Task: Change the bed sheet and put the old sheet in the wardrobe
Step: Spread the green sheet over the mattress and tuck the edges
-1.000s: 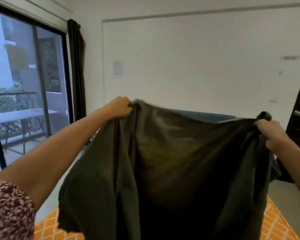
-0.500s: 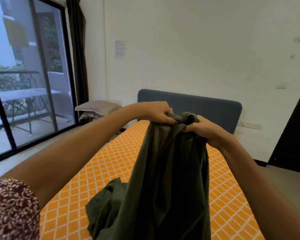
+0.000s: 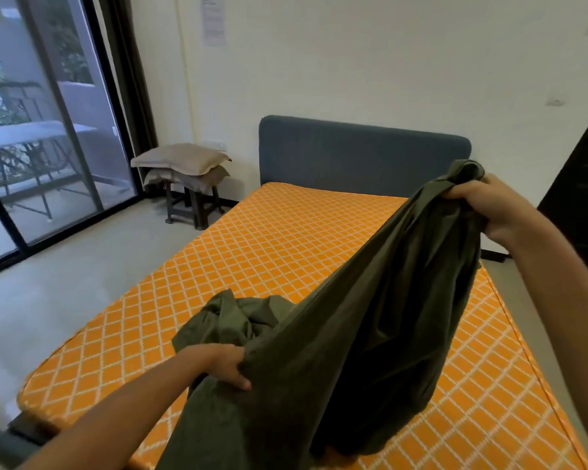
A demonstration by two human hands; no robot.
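As hands (image 3: 489, 205) grip: limp, creased olive sheet (image 3: 370, 334).

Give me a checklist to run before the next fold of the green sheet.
1. Right hand grips the sheet at its bunched top: ok.
2. Left hand holds the sheet's lower edge: ok.
3. Sheet hangs flat between the hands: not ok, it droops in folds.
4. All of the sheet lifted off the mattress: not ok, a heap rests on it.
5. Corners matched: cannot tell.
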